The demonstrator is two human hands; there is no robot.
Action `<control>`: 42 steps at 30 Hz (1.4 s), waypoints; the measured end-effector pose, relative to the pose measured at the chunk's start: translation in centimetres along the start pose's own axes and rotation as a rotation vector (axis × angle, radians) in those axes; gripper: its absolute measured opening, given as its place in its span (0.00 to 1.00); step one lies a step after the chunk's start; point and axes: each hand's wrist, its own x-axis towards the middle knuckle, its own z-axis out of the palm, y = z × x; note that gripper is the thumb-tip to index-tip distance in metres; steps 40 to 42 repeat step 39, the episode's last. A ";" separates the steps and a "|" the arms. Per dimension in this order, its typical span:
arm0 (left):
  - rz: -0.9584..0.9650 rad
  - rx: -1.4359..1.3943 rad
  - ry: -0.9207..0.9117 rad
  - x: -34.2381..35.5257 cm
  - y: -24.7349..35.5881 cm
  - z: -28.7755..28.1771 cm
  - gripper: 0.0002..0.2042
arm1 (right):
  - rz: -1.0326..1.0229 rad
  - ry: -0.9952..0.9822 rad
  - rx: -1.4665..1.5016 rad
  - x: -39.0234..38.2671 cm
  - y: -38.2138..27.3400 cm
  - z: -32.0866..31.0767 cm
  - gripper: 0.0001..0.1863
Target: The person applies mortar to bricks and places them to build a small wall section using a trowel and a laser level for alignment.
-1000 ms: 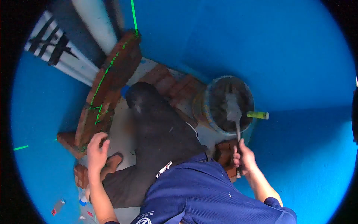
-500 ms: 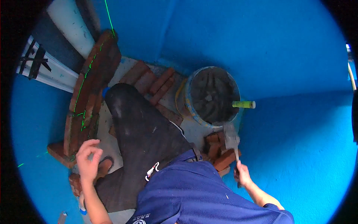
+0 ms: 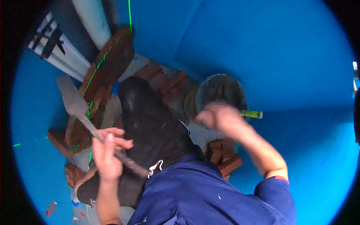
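Note:
My left hand (image 3: 108, 154) grips a trowel (image 3: 76, 107) by its shaft, thumb across it. The grey blade points up and left, in front of the low brick wall (image 3: 111, 62), and the handle slants down over my thigh. My right hand (image 3: 225, 120), smeared by motion, is over the near rim of a bucket (image 3: 198, 92) of grey mortar (image 3: 227, 88); its fingers are too blurred to read. Beside it, a yellow-green handle (image 3: 252, 113) sticks out over the bucket's right rim.
Loose bricks (image 3: 173, 83) lie behind my knee, and more bricks (image 3: 228, 165) are stacked near the bucket's front. Blue walls (image 3: 292, 67) close in the corner. A green laser line (image 3: 130, 17) crosses the brick wall. Another brick (image 3: 74, 174) lies at lower left.
The trowel has gone from my right hand to my left. My right hand has moved up and left to the bucket. The view has shifted slightly.

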 end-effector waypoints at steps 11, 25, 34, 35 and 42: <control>-0.055 0.154 -0.075 1.4 -3.1 -15.3 0.08 | 0.811 -0.803 -0.592 -3.8 15.6 1.0 0.26; -0.118 0.016 0.062 1.1 -3.1 -13.4 0.07 | 0.902 -0.155 -0.225 -23.6 6.3 18.1 0.17; -0.072 -0.016 0.022 0.6 -1.0 -10.9 0.06 | 1.074 -0.200 -0.120 -27.6 9.1 3.0 0.32; -0.062 -0.028 0.012 0.7 -1.1 -10.8 0.06 | 1.005 -0.196 -0.228 -26.9 11.3 1.8 0.31; -0.072 0.006 -0.025 0.5 -1.2 -11.4 0.07 | 0.979 -0.483 -0.338 -13.2 11.9 -4.8 0.36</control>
